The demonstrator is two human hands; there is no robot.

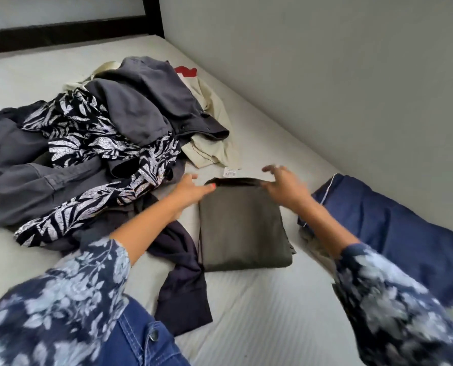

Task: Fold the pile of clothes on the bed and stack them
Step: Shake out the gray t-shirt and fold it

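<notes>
A dark olive-grey garment (242, 228), folded into a rectangle, lies on the bed (259, 313) in front of me. My left hand (192, 190) is at its far left corner, fingers stretched out, thumb on the fabric edge. At the far right corner is my right hand (286, 184), thumb against the far edge and fingers spread and raised. A white tag (231, 172) shows just beyond the fold. The unfolded pile (101, 143) of grey, leaf-print and cream clothes lies to the left and behind.
A folded navy garment (394, 233) lies on the right by the wall (352, 75). A dark navy piece (183, 281) trails from the pile toward me. A black bed frame (69, 33) runs along the far end.
</notes>
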